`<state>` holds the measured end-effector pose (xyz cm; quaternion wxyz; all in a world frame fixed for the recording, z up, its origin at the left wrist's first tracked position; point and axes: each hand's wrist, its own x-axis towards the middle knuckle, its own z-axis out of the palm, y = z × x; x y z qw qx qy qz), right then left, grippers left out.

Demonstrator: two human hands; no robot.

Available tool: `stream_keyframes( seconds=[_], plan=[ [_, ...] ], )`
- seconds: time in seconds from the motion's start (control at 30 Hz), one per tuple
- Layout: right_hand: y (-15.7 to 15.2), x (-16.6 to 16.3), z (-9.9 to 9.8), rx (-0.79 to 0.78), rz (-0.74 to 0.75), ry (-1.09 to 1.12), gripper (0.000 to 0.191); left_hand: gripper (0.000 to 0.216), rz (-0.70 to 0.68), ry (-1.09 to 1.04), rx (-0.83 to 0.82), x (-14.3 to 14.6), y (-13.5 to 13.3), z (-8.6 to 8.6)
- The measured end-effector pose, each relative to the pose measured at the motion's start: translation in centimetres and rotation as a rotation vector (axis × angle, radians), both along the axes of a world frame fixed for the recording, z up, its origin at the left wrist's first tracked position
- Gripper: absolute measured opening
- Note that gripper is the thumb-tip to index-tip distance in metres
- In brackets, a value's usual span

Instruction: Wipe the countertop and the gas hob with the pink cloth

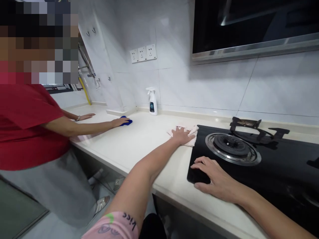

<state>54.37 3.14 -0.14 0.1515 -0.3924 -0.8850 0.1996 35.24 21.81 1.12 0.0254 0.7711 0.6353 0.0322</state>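
Note:
My left hand point(181, 136) lies flat with spread fingers on a pale pink cloth point(193, 141), pressing it against the white countertop point(146, 139). The cloth is crumpled and touches the left edge of the black glass cooktop point(199, 174). Over the cooktop's front left corner is my right hand point(211, 177), holding nothing, its fingers apart and slightly bent. Just beyond it sits a round burner point(233, 148) with a metal ring. Its black pan support point(259, 134) has been lifted off and stands behind, near the wall.
A white spray bottle point(152, 102) stands upright against the wall, below several sockets point(143, 53). At left, a person in a red top point(30, 122) presses a blue cloth point(126, 121) on the counter. A dark range hood point(254, 30) overhangs the cooktop.

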Motion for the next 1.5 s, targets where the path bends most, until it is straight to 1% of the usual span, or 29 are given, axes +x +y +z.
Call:
stream_keyframes(
  seconds=[0.1, 0.23, 0.33, 0.4, 0.43, 0.5, 0.57, 0.67, 0.77, 0.83, 0.87, 0.93, 1.0, 1.07, 1.17, 1.23, 1.3, 1.37, 1.43, 1.5],
  plan=[
    [0.0, 0.1, -0.3, 0.036, 0.007, 0.006, 0.046, 0.078, -0.056, 0.026, 0.020, -1.5, -4.3, -0.3],
    [0.0, 0.3, -0.7, 0.096, 0.028, 0.034, 0.047, 0.077, -0.169, 0.062, 0.055, -4.6, -12.0, -0.3],
    [-0.1, 0.4, -1.0, 0.126, 0.032, 0.044, 0.048, 0.078, -0.265, 0.040, 0.032, -6.9, -17.4, -0.3],
    [-0.1, 0.3, -1.3, 0.138, 0.032, 0.040, 0.049, 0.079, -0.316, 0.012, 0.004, -8.0, -19.7, -0.4],
    [-0.1, 0.3, -1.4, 0.144, 0.035, 0.037, 0.050, 0.079, -0.333, 0.000, -0.004, -8.4, -20.2, -0.4],
    [-0.1, 0.2, -1.6, 0.157, 0.043, 0.029, 0.051, 0.077, -0.342, -0.016, 0.000, -8.7, -19.9, -0.3],
    [-0.1, 0.2, -1.8, 0.161, 0.027, 0.025, 0.051, 0.078, -0.330, -0.023, 0.005, -8.4, -17.9, -0.3],
    [-0.1, 0.4, -1.8, 0.142, -0.021, 0.024, 0.051, 0.081, -0.258, -0.016, -0.006, -7.0, -12.9, -0.2],
    [-0.2, 0.6, -1.5, 0.101, -0.015, 0.011, 0.051, 0.082, -0.150, 0.000, -0.027, -6.3, -7.4, 0.1],
    [-0.3, 0.7, -1.2, 0.077, -0.009, 0.005, 0.052, 0.081, -0.069, 0.005, -0.034, -7.1, -4.5, 0.3],
    [-0.3, 0.8, -1.1, 0.068, -0.009, 0.004, 0.053, 0.081, -0.026, 0.007, -0.033, -7.9, -3.5, 0.5],
    [-0.3, 0.8, -0.9, 0.054, -0.010, 0.005, 0.054, 0.081, 0.082, 0.015, -0.033, -10.7, -2.1, 0.8],
    [-0.2, 0.8, -0.8, 0.045, -0.005, 0.008, 0.054, 0.081, 0.205, 0.023, -0.033, -14.5, -1.7, 1.2],
    [-0.1, 0.8, -0.9, 0.039, -0.006, 0.009, 0.053, 0.082, 0.338, 0.032, -0.034, -18.6, -2.2, 1.5],
    [0.0, 0.6, -1.0, 0.058, -0.006, 0.011, 0.049, 0.083, 0.512, 0.047, -0.025, -23.8, -4.1, 1.9],
    [0.1, 0.4, -1.0, 0.094, 0.005, 0.018, 0.046, 0.083, 0.598, 0.058, -0.017, -25.9, -5.6, 1.9],
    [0.0, 0.0, -1.0, 0.133, 0.016, 0.023, 0.043, 0.084, 0.648, 0.070, -0.017, -26.8, -7.0, 1.8],
    [-0.1, -0.3, -1.0, 0.163, 0.013, 0.025, 0.042, 0.086, 0.658, 0.079, -0.023, -26.5, -8.0, 1.7],
    [0.0, -0.6, -1.0, 0.176, 0.008, 0.028, 0.042, 0.088, 0.634, 0.088, -0.025, -24.9, -8.8, 1.5],
    [0.1, -0.7, -1.0, 0.174, 0.006, 0.032, 0.042, 0.088, 0.574, 0.093, -0.016, -22.2, -9.4, 1.2]
  ],
)
